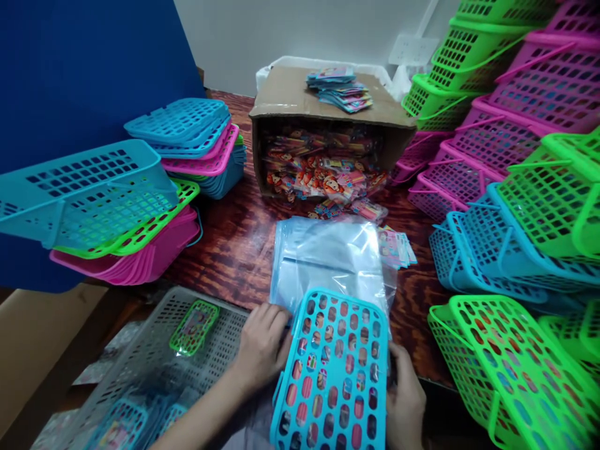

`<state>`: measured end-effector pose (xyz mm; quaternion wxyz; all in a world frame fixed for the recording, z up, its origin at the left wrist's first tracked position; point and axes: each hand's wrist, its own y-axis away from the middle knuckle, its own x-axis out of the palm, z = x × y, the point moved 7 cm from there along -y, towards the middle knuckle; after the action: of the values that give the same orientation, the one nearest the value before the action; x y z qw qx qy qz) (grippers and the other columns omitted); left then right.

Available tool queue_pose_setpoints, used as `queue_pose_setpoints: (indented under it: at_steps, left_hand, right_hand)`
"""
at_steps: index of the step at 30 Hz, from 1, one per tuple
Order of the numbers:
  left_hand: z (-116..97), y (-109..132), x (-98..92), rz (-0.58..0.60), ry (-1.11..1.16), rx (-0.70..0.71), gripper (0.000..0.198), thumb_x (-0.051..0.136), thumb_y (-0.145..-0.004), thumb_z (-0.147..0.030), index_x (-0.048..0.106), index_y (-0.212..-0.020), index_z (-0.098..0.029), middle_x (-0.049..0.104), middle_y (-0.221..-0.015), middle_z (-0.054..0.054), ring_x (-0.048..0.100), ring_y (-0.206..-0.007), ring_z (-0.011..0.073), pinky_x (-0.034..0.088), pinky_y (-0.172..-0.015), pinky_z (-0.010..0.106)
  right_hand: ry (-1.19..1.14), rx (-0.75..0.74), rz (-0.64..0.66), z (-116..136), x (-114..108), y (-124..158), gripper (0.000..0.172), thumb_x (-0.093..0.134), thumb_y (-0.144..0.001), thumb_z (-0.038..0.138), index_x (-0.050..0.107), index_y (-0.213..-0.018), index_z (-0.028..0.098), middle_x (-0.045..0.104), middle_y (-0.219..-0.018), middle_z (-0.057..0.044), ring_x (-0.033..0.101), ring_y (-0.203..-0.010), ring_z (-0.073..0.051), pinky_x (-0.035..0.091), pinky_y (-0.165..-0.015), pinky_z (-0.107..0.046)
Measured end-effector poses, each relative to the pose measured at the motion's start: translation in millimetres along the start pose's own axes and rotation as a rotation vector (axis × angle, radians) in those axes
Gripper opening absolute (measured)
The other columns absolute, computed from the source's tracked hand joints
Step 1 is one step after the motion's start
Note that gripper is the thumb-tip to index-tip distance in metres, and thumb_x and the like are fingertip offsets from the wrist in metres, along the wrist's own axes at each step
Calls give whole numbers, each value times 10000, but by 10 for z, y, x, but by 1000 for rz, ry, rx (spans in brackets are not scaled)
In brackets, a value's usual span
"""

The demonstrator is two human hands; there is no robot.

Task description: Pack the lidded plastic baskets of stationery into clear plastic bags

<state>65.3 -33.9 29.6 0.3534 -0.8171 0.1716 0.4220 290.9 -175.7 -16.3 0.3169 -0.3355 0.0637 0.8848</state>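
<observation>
A blue lidded plastic basket (pixel 335 369) stands close in front of me. Small colourful packets show through the slots in its lid. My left hand (pixel 264 337) is closed at the basket's upper left edge, its fingers curled on what looks like clear plastic film. At the right side my right hand (pixel 405 397) is closed against the basket's wall, with part of the fingers hidden behind it. Just beyond the basket lies a stack of clear plastic bags (pixel 328 250) on the dark wooden table (pixel 220 244).
An open cardboard box (pixel 281 100) holds packets, with cards (pixel 344 94) on top. Stacked blue baskets (pixel 94 194) and lids (pixel 180 128) stand left. Filled green (pixel 520 369) and pink baskets (pixel 487 137) crowd the right. A grey crate (pixel 164 319) sits lower left, containing small baskets.
</observation>
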Motion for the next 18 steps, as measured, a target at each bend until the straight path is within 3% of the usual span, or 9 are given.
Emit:
queue_pose_setpoints:
  at_steps: [4,10,14,18]
  left_hand:
    - [27,-11,109,30,-26,-65,180,406,-922,-214,553,-822,-188,593,-765,75,496,-729,228,405,-639,344]
    - [-5,71,183,-22,116,-172,225,394,-947,-206,528,-768,-192,589,-764,66,524,-701,206,407,-628,312]
    - [-83,139,137,-32,346,-224,147,432,-913,-157,569,-867,-184,634,-846,60,599,-775,187,449,-676,276]
    - [-110,250,120,11,513,-388,183,475,-862,-116,604,-967,-191,662,-849,13,620,-741,152,452,-678,232]
  right_hand:
    - [1,52,77,131,93,-84,196,545,-845,340,632,-980,227,641,-911,-43,601,-800,-224,435,-692,-293]
    - [-157,86,96,271,114,-84,151,544,-865,288,660,-945,232,667,-938,-39,607,-887,-237,452,-742,-293]
    - [-311,134,96,195,110,0,128,532,-861,296,641,-856,228,655,-804,-7,593,-736,-200,465,-672,-280]
    - [-357,113,126,164,40,72,132,600,-816,335,670,-815,223,668,-762,-18,594,-689,-205,481,-634,-288]
